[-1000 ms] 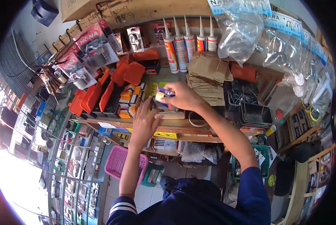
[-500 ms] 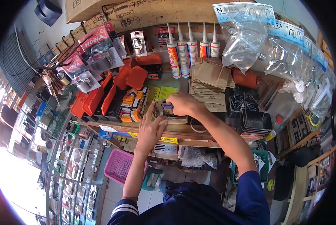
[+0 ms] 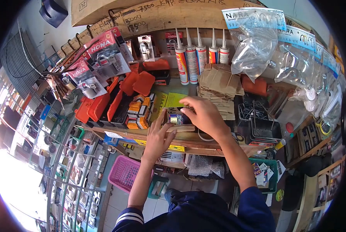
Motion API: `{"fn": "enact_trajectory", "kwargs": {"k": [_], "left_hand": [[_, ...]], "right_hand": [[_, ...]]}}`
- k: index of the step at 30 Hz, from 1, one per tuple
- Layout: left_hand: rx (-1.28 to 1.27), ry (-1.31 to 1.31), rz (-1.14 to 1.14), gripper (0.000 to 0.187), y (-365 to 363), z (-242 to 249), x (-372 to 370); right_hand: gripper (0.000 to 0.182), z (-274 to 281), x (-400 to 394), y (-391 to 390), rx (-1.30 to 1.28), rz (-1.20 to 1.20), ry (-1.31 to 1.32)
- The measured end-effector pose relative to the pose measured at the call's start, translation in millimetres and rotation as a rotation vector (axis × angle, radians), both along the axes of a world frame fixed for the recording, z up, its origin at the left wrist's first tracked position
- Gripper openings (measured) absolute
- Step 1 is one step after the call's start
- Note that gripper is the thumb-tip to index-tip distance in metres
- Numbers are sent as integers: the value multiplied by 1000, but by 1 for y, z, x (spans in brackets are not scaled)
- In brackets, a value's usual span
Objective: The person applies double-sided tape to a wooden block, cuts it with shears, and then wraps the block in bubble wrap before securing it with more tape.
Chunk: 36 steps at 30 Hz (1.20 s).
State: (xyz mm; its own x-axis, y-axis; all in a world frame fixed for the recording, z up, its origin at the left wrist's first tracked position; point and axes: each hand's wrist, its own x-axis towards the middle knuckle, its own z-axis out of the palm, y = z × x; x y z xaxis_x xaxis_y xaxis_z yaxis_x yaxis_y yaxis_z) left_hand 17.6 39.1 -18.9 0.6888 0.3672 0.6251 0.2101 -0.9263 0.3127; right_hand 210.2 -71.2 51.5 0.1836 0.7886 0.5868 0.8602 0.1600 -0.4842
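Between my hands on the bench lies a small shallow box (image 3: 182, 128) with a pale wood-coloured front edge. Inside it sits a small item with a purple and gold label (image 3: 176, 119). My left hand (image 3: 157, 139) is at the box's left end, fingers stretched and thumb apart along the front edge. Just over the right end is my right hand (image 3: 207, 116), its fingers bent and the thumb apart from the index finger, near the labelled item. A yellow-green printed card (image 3: 174, 100) lies just behind. Small orange and white boxes (image 3: 139, 112) are stacked left of my left hand.
Red-lidded black cases (image 3: 97, 104) stand at the left. Sealant tubes (image 3: 182, 63) stand at the back beside stacked brown paper pieces (image 3: 219, 83). A black tray of screws (image 3: 254, 108) sits right. Bagged fittings (image 3: 254, 42) hang above; a pink basket (image 3: 122, 174) is below.
My right hand has lifted a little off the labelled item and moved right, uncovering more of it. My left hand stays at the box. The view has shifted slightly.
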Motion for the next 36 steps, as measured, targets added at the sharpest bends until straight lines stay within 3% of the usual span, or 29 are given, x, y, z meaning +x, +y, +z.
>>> {"fn": "enact_trajectory", "kwargs": {"k": [1,6,9,12,22,27,29,33,35,36], "left_hand": [[11,6,-10,29,1,-2,0],[-35,-82,-33,41,-3,-3,4],[-101,-90,17,48,-4,-8,5],[-59,-140,29,45,-3,-8,11],[-101,-120,-42,37,7,-20,11],[-145,-109,-36,42,4,-16,9],[-241,-106,-20,48,-1,-13,11],[-137,-126,8,53,-1,-26,14],[-112,-113,7,54,-2,-27,14],[-112,-113,4,54,-2,-26,13]], "right_hand": [[29,1,-2,-10,150,-42,24],[38,-32,-15,-36,140,-156,280],[49,-57,-12,-34,285,-116,85],[49,-69,-7,-32,202,-120,-21],[38,-74,-3,-15,216,-125,-149],[42,-68,-3,-11,141,-133,14],[51,-70,4,-5,197,-113,194],[61,-63,4,-4,139,-86,348],[60,-76,14,3,210,-88,-15],[60,-74,14,1,211,-91,-15]]}}
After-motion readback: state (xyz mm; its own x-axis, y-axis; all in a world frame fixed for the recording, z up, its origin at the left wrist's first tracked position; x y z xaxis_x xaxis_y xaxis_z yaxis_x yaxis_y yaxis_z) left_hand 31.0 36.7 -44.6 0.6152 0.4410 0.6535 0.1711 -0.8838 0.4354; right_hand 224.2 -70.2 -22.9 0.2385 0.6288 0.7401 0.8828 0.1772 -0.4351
